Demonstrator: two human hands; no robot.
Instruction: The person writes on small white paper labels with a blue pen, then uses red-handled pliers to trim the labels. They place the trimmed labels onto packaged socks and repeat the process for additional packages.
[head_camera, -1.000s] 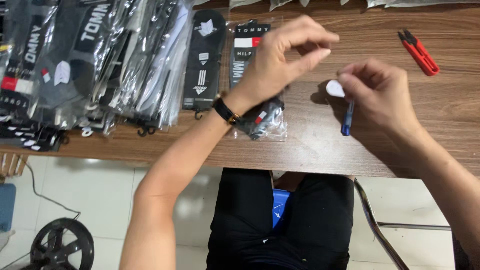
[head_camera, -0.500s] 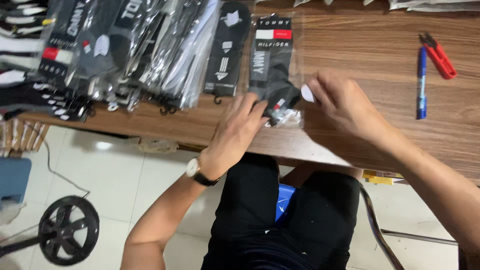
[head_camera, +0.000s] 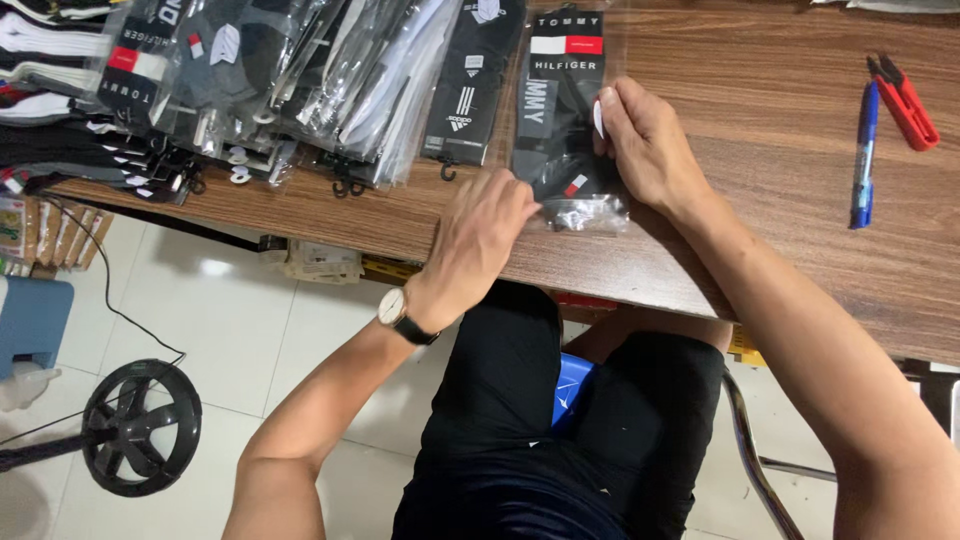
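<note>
While both hands, left hand (head_camera: 487, 228) and right hand (head_camera: 645, 148), pinch the bagged sock pack (head_camera: 560, 110), a white sticker (head_camera: 598, 119), seemingly, peeks out.

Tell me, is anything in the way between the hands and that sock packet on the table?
Nothing visible is. The left hand already touches the bottom end of the clear sock packet, and the right hand presses a small white sticker against its right edge. The neighbouring packets lie to the left, apart.

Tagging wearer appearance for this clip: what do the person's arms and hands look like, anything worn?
Both arms are bare, with no sleeves showing and no gloves. The left hand has a wristwatch on its wrist, with a round light dial and a black strap. The right hand and its wrist carry nothing.
</note>
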